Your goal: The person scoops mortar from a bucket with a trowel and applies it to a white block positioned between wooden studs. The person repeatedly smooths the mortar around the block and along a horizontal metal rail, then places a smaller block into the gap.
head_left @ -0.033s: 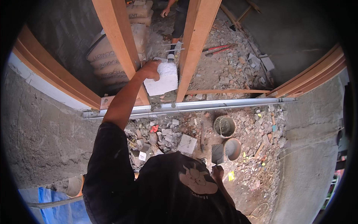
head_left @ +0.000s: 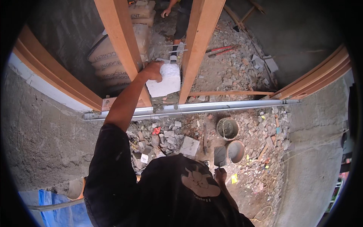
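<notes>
My left hand [head_left: 153, 71] is closed on the upper left edge of a rough white lightweight block [head_left: 165, 84]. The block stands between two upright wooden posts, the left post [head_left: 121, 41] and the right post [head_left: 196, 49], with grey mortar [head_left: 168, 100] at its foot. Low on the right, my right hand [head_left: 220, 175] is closed round the handle end of a trowel [head_left: 220, 156]. Its flat, grey, square-looking blade lies beside an orange-brown bucket [head_left: 236, 151]; the handle is mostly hidden by my fingers.
A long metal bar [head_left: 227, 106] crosses below the posts. Behind it stand stacked cement bags [head_left: 109, 60], another person's leg [head_left: 181, 28], and red-handled cutters [head_left: 222, 49]. Nearer are a mortar bucket [head_left: 227, 128], a loose block [head_left: 190, 146], a hammer-like tool [head_left: 205, 138] and rubble [head_left: 166, 136].
</notes>
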`<state>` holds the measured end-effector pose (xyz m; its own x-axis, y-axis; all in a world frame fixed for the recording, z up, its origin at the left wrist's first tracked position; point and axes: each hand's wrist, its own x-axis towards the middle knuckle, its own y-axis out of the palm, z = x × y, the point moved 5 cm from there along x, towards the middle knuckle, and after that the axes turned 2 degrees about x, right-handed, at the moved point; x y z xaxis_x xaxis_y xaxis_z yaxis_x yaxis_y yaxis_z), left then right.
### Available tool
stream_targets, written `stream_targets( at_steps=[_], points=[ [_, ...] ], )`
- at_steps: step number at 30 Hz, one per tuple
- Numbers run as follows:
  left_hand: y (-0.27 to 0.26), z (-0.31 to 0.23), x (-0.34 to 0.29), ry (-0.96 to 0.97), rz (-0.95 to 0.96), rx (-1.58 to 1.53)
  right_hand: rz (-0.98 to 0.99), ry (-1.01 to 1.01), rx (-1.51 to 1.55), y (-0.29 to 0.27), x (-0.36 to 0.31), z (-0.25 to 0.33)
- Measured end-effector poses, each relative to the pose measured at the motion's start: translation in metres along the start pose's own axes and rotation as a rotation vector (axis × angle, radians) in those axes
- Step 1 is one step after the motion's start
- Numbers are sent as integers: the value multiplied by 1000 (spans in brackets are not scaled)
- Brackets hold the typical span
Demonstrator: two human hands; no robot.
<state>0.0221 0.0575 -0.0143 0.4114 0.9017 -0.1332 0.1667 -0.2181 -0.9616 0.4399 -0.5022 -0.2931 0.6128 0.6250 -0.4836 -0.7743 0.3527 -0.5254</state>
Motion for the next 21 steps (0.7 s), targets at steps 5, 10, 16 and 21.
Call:
stream_targets(
  at_steps=[5, 10, 16, 21],
  points=[
    [10, 4, 8, 14, -12, -29, 54, -70, -149, 3, 3, 2],
    [11, 1, 6, -40, 51, 1, 11, -79, -65, 10, 3, 13],
    [-4, -13, -13, -26, -69, 238, 97, -31, 108, 23, 0, 58],
    [-11, -9, -15, -72, 115, 221, 178, -395, -44, 30, -28, 163]
  ],
)
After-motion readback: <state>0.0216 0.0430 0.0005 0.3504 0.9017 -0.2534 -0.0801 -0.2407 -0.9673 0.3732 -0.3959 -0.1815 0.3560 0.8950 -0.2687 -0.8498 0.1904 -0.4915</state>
